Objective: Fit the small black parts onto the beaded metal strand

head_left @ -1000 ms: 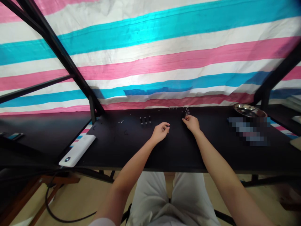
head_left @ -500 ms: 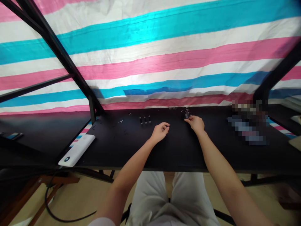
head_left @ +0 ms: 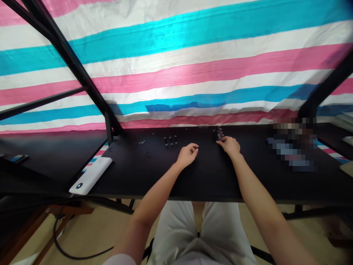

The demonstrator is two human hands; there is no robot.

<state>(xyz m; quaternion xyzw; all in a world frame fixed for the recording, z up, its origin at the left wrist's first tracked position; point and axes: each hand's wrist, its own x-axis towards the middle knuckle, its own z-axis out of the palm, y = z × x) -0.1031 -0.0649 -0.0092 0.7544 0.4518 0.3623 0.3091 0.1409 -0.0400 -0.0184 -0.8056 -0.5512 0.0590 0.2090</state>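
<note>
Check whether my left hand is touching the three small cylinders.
Apart: the head view shows black tabletop between the left hand and the nearest small cylinder.

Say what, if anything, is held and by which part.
The right hand is at small grey parts; whether it grips one, or where, cannot be told. Nor is it clear whether the left hand holds anything.

A black table [head_left: 209, 180] bears a white oblong device [head_left: 92, 175], three small dark cylinders [head_left: 170, 141] and a grayish cluster [head_left: 220, 133].
</note>
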